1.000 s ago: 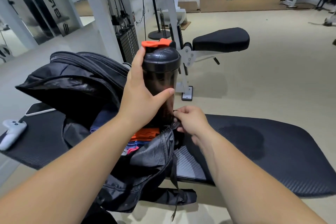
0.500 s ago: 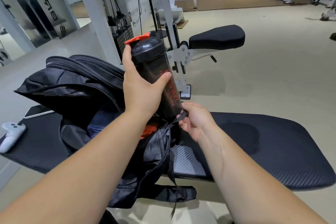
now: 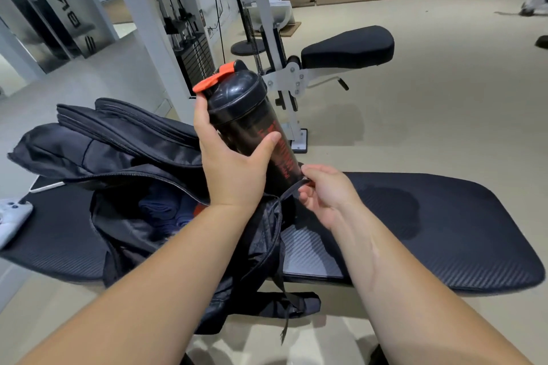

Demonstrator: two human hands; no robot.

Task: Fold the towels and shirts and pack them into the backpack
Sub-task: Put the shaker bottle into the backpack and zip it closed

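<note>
My left hand (image 3: 234, 169) is wrapped around a dark shaker bottle (image 3: 255, 127), thumb pressed against its front just under the red lettering and fingers curled behind it up toward the black domed lid, where an orange flip cap (image 3: 215, 77) sticks out. The bottle tilts, its top leaning to my left and its base angled down to the right, where it meets the right-hand edge of the backpack's (image 3: 118, 154) opening. My right hand (image 3: 323, 195) pinches the edge of that opening between thumb and fingertips, right by the zipper track, holding the fabric up against the bottle's lower end. The backpack is black and lies open on a black padded bench (image 3: 430, 231), its flap and front pockets bunched up toward the left and back, with a strap (image 3: 284, 299) trailing off the near edge of the bench. Inside the main compartment I can see dark blue folded cloth (image 3: 166, 213), and a sliver of orange-red fabric (image 3: 197, 210) shows just beside my left wrist. To the far left on the bench pad rests a white game controller (image 3: 12, 216), and behind it a white-edged flat device (image 3: 46, 185) peeks out from under the bag. Beyond the bench stands a white exercise machine with a black padded seat (image 3: 347, 46) and a weight stack (image 3: 194, 62).
</note>
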